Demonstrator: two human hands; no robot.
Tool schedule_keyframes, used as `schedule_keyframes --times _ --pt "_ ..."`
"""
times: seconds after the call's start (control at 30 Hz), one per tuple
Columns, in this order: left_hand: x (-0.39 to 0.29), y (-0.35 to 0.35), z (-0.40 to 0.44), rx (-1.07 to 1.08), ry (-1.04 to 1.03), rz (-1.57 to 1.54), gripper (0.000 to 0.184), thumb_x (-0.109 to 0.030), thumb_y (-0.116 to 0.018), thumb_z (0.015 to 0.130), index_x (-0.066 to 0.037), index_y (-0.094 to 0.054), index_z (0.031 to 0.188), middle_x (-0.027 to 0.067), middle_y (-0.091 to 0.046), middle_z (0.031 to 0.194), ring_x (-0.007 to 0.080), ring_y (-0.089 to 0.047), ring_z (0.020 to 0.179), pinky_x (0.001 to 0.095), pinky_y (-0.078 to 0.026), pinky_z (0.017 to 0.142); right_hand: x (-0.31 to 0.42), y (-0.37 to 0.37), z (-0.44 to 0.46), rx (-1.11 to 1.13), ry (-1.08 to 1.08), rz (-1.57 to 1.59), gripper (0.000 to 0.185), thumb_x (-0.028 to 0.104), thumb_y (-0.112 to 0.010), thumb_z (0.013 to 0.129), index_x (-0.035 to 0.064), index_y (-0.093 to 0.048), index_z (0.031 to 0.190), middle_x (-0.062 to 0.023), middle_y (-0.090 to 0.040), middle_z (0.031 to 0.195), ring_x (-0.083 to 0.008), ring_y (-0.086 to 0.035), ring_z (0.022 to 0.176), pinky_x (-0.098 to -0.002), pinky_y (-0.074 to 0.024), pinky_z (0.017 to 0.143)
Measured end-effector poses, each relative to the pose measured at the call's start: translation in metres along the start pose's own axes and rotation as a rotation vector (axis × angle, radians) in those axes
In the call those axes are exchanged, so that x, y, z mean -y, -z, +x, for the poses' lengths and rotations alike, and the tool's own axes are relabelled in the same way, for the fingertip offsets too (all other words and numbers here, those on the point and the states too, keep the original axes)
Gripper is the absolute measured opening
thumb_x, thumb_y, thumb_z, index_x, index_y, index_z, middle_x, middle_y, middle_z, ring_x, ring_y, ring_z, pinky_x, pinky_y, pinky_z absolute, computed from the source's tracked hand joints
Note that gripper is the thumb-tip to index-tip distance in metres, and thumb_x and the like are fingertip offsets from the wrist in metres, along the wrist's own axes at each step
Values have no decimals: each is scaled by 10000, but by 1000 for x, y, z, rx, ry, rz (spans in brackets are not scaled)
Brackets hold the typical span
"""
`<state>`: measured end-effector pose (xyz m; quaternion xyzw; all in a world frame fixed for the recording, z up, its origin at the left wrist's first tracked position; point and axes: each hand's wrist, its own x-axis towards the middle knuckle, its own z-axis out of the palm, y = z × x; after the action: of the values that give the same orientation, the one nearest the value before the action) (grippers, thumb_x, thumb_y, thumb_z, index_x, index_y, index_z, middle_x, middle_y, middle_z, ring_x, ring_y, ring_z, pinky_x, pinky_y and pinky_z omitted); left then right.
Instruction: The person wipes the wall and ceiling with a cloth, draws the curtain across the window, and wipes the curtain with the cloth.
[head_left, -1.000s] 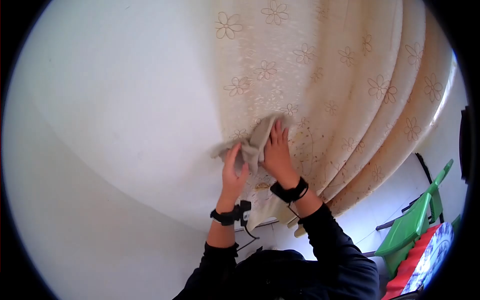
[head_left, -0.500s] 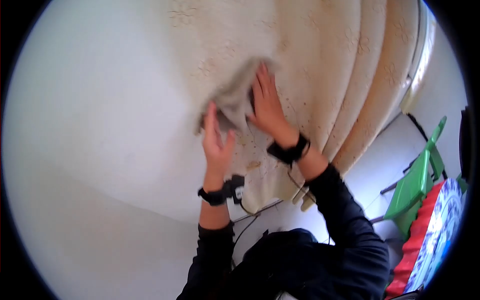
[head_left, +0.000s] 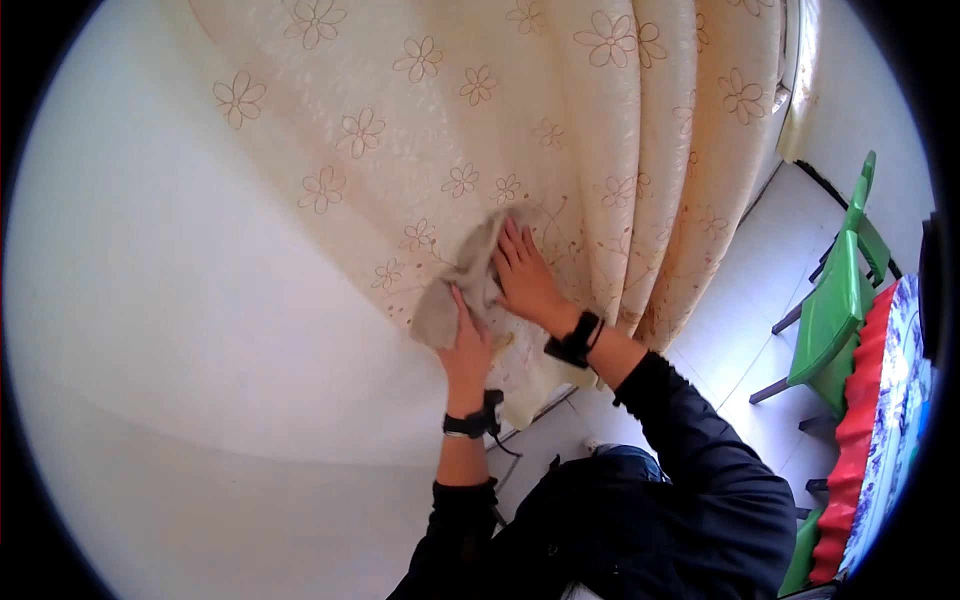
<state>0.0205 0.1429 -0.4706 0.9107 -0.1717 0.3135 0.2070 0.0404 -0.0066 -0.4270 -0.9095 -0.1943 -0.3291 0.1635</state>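
A crumpled grey-beige cloth (head_left: 436,312) lies against the lower part of a cream curtain (head_left: 420,150) with brown embroidered flowers. My left hand (head_left: 467,345) rests on the cloth's lower left part, its index finger stretched upward and the thumb apart from it. Higher and to the right, my right hand (head_left: 528,282) lies with fingers extended over the cloth's right edge. Part of the cloth is bunched between the two hands. Both wrists carry black straps. The undersides of both palms are hidden.
A white wall (head_left: 200,300) fills the left side. At the right stand green chairs (head_left: 832,310) beside a table with a red-edged, blue-and-white cover (head_left: 893,420). Pale floor tiles (head_left: 745,310) show under the curtain's right side.
The view has shifted, and the curtain now spreads farther left in it. Both hands and the cloth moved up in view, then back down. The hands remain on the cloth.
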Motion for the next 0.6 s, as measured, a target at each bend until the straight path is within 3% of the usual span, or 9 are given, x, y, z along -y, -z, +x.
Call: schedule_keyframes --times 0.2,0.3,0.43,0.6 --pt "1 -25 -49 147 45 -107 656 -46 -521 687 6 -258 1286 219 -362 1256 361 -332 1166 428 -242 969 7 -34 -53 -1 -53 141 529 108 -576 618 -135 -427 1063 -273 -362 1195 -377 -241 1211 -455 -185 1012" --pt "-2 -24 -52 123 54 -166 696 -36 -536 686 14 -212 1301 223 -362 1251 356 -339 1162 378 -253 962 12 -41 -59 0 -106 216 673 105 -621 564 -91 -349 1148 -241 -287 1266 -363 -158 1251 -467 -135 1031" --pt "-3 -20 -52 148 64 -122 696 -67 -555 705 15 -206 1302 239 -339 1261 362 -312 1180 382 -252 967 21 -45 -58 -72 -151 285 662 75 -580 562 -92 -342 1156 -235 -292 1263 -363 -165 1250 -471 -125 1033" --pt "-8 -15 -55 132 123 -216 626 -108 -532 759 11 -228 1292 253 -405 1199 382 -378 1126 397 -292 940 29 -42 -56 -39 -100 287 693 87 -572 558 -96 -323 1178 -219 -307 1259 -351 -175 1252 -477 -93 1038"
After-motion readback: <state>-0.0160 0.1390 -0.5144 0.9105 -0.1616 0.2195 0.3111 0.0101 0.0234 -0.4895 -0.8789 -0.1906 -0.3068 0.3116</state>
